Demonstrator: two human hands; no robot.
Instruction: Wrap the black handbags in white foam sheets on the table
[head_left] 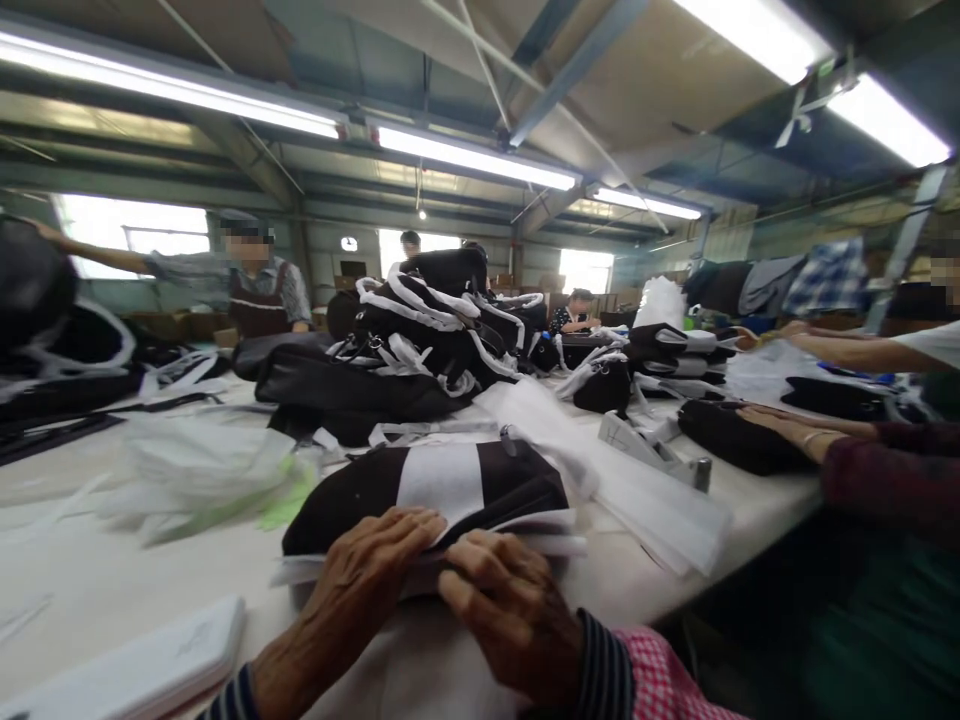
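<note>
A black bag with a white panel (442, 485) lies flat on the white table (90, 590) right in front of me. My left hand (367, 575) rests on its near edge, fingers spread over the black fabric and the white paper sheets (540, 545) sticking out beneath. Beside it, my right hand (502, 610) presses down on the same near edge, fingers bent onto the paper. Neither hand lifts anything.
A heap of black bags with white straps (420, 330) fills the table's middle. Crumpled clear plastic (202, 470) lies at left, a white flat pack (150, 665) near left. A co-worker's hand (780, 420) presses a black bag at right; other people work around the table.
</note>
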